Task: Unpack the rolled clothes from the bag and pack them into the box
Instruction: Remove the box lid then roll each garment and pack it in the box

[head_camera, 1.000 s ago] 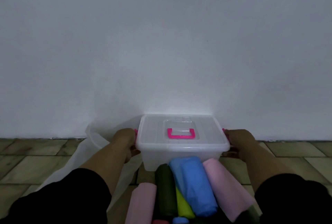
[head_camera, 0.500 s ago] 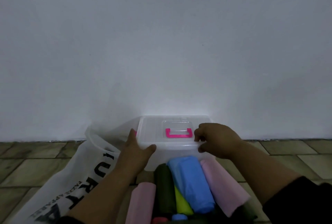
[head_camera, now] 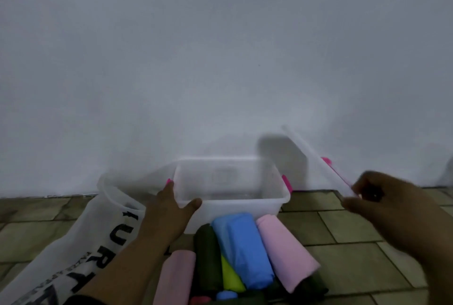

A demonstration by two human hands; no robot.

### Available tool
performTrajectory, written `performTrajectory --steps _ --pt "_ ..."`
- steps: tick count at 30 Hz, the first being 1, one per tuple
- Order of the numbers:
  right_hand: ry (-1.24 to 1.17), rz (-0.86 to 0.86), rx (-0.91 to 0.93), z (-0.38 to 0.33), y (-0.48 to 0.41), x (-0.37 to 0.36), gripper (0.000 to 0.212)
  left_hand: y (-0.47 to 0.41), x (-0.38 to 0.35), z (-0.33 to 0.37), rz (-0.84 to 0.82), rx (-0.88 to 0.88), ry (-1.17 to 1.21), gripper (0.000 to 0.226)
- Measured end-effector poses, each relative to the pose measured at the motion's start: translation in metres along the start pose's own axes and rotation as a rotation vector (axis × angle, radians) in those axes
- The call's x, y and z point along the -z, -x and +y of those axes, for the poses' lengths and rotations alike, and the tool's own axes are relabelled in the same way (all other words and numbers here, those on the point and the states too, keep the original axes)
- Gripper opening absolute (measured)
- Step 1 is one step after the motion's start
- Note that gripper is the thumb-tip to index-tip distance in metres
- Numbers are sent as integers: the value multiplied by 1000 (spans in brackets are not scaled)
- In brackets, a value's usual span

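Note:
A clear plastic box (head_camera: 245, 203) with pink side latches stands open on the floor by the wall, nothing visible inside it. My left hand (head_camera: 169, 209) grips its near left rim, thumb on the front edge. My right hand (head_camera: 382, 201) pinches the clear lid (head_camera: 316, 157), holding it tilted up to the right of the box; this part is blurred. Before the box lie rolled clothes: a blue roll (head_camera: 242, 243), two pink rolls (head_camera: 286, 255), a dark green roll (head_camera: 207, 255) and a yellow-green one (head_camera: 230, 277).
A white bag with black lettering (head_camera: 81, 250) lies open on the tiled floor (head_camera: 355, 226) to the left of the box. A plain white wall (head_camera: 220, 59) rises right behind the box. My dark sleeve shows at the bottom left.
The lid has come off the box: my right hand lifted it and swung it away to the right. My left hand has stayed on the box's left rim.

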State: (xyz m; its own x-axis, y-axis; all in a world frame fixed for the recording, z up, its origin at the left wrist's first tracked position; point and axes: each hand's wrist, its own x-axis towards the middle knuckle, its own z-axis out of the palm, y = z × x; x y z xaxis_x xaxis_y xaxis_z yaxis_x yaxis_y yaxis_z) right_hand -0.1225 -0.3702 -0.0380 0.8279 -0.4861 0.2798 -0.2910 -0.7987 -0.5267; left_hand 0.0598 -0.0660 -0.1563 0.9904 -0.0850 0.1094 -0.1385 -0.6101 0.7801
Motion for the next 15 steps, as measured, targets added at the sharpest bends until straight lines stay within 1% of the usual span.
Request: performTrajectory --steps 2,5,7,10,11,13,14,15 --pt "106 0 -120 18 9 -23 23 0 0 -1 -7 2 7 90" --pt "272 -121 -181 27 8 -71 24 -1 -1 -1 3 11 -18 94" --pt "282 -194 -219 32 1 -101 24 -1 -1 0 15 18 -33 96" --pt "262 -294 -245 43 -12 -124 17 -1 -1 0 5 18 -42 96" --pt "262 -336 -240 49 -16 -130 19 -1 -1 0 -4 22 -47 97" --pt "309 -452 -204 59 -21 -138 31 -3 0 -1 -18 29 -59 97" --pt "336 -493 -187 62 -22 -140 34 -4 1 -1 -25 30 -63 97" --pt "316 -502 -209 64 -24 -141 35 -4 1 0 -28 26 -68 96"
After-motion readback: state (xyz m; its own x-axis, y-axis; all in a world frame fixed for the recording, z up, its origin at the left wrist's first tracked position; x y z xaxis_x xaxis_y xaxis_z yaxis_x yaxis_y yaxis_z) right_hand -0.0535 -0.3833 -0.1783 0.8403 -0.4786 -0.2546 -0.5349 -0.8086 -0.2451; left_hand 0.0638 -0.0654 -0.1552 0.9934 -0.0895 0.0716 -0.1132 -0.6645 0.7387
